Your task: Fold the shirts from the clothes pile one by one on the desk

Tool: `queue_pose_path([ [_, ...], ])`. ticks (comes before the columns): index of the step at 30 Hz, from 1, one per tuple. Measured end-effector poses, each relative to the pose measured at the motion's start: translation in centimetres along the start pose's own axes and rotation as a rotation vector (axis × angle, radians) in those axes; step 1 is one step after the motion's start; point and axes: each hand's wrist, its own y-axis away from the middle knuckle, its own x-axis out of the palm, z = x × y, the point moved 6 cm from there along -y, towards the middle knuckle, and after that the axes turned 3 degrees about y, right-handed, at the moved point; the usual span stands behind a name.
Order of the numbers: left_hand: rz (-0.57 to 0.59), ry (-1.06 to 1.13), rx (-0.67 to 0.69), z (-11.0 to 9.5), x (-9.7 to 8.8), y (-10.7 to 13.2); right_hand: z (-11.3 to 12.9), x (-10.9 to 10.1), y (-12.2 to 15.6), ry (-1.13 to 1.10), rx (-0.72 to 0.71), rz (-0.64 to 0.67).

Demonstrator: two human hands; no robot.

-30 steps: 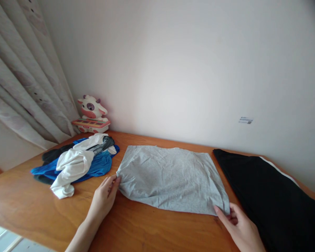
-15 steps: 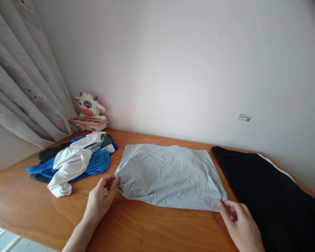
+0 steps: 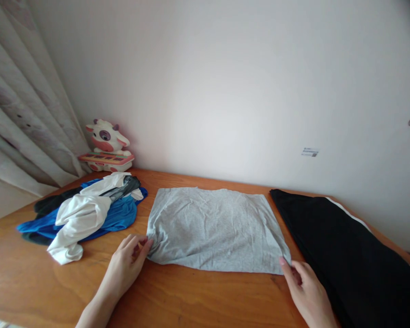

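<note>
A grey folded garment lies flat on the wooden table, a little creased. My left hand rests at its near left corner, fingers bent and pinching the cloth's edge. At the near right corner, my right hand has its fingers curled on the cloth. Both forearms come in from the bottom edge.
A heap of blue, white and dark clothes lies left of the grey garment. A black cloth with a white stripe covers the table's right side. A toy cow with a small keyboard stands by the curtain at the back left.
Both hands have drawn the grey garment's near edge slightly toward me and straightened it. The view has shifted a little to the right.
</note>
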Motion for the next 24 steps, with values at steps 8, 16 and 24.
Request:
queue_pose_path([
  [8, -0.137, 0.174, -0.419, 3.6, -0.7, 0.6, -2.9, -0.8, -0.4, -0.109, 0.242, 0.018],
  [16, -0.176, 0.513, -0.596, 3.5, -1.1, 0.3, -5.3, -0.8, -0.2, -0.282, 0.370, 0.028],
  [24, -0.043, 0.336, -0.606, 5.3, -0.6, 1.3, -3.0, -0.8, 0.7, -0.129, 0.127, 0.125],
])
